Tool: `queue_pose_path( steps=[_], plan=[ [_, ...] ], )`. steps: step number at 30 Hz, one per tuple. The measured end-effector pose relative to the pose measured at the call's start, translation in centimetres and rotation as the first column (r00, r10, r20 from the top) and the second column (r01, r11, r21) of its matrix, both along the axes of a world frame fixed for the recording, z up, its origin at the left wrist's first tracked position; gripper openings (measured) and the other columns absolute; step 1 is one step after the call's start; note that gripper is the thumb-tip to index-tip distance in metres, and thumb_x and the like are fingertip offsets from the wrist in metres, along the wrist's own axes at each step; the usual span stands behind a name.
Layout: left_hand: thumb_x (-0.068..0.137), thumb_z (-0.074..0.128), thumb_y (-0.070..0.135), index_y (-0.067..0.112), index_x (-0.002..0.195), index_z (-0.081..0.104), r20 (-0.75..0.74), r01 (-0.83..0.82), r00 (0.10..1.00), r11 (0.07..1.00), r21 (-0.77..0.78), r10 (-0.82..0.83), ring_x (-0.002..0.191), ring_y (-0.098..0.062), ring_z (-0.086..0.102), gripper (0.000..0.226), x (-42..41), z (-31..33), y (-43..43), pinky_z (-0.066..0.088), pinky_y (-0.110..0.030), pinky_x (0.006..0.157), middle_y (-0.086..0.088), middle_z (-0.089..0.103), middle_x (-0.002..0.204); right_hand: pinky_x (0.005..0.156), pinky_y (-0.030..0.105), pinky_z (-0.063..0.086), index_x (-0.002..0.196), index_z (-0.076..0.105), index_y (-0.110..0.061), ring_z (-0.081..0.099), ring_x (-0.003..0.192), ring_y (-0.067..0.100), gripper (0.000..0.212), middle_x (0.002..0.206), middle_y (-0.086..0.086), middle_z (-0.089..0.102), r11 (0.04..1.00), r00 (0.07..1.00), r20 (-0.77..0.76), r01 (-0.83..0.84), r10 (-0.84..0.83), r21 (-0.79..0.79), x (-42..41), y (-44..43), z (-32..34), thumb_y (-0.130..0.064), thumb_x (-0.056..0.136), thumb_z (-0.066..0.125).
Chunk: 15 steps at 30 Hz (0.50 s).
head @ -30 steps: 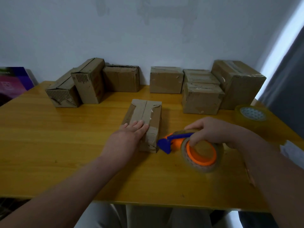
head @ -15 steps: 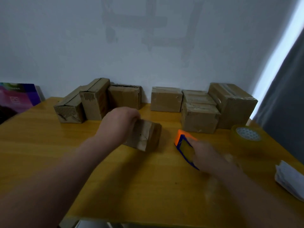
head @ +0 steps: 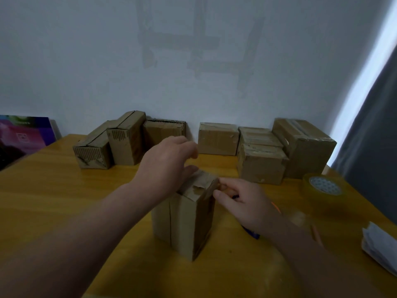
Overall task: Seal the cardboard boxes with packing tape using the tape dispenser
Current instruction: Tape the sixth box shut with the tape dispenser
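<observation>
- I see one box (head: 184,220) upright on the table (head: 64,201), with the tape dispenser (head: 251,233) just right of it.
- More boxes (head: 217,138) line the far edge.
- A tape roll (head: 322,187) sits far right.

I am looking at two bare hands, the left hand (head: 165,164) and the right hand (head: 242,203), each running back into a bare forearm. The left forearm (head: 96,222) is showing uncovered all the way to the lower left corner, and the right forearm (head: 300,254) is showing uncovered down to the bottom edge. Motion is blurring both a little, so finer marks are escaping me
</observation>
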<state>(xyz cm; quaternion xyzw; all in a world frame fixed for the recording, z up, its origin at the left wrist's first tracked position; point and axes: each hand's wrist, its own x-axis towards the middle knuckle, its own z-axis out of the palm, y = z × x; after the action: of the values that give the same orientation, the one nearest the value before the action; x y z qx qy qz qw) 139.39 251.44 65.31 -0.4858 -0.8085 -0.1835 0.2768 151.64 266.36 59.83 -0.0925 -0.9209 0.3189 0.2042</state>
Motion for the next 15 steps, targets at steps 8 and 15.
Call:
queue_pose_path(
  steps=[8, 15],
  plan=[
    [0.092, 0.034, 0.045, 0.022, 0.107, 0.07, 0.224, 0.247, 0.942, 0.968, 0.042, -0.25, 0.095, -0.003, 0.057, 0.045, 0.4, -3.0, -2.3, 0.042, -0.014, 0.079, 0.009, 0.066, 0.105, 0.075, 0.012, 0.047, 0.104, 0.073, -0.012, 0.063, 0.088, 0.009, 0.026, 0.098, 0.0, 0.069, 0.936, 0.92, -0.373, 0.231, -0.121, 0.266, 0.9, -0.3, -1.4, -0.023, 0.083, 0.063],
    [0.094, 0.035, 0.039, 0.021, 0.109, 0.07, 0.23, 0.222, 0.941, 0.967, 0.128, -0.247, 0.094, -0.004, 0.055, 0.042, 0.5, -4.1, -2.4, 0.038, -0.012, 0.078, 0.008, 0.066, 0.104, 0.092, 0.002, 0.031, 0.112, 0.069, -0.006, 0.054, 0.101, 0.011, 0.037, 0.106, 0.006, 0.066, 0.906, 0.897, -0.44, 0.228, -0.053, 0.356, 1.0, -1.7, -1.8, -0.019, 0.083, 0.05]
  ],
)
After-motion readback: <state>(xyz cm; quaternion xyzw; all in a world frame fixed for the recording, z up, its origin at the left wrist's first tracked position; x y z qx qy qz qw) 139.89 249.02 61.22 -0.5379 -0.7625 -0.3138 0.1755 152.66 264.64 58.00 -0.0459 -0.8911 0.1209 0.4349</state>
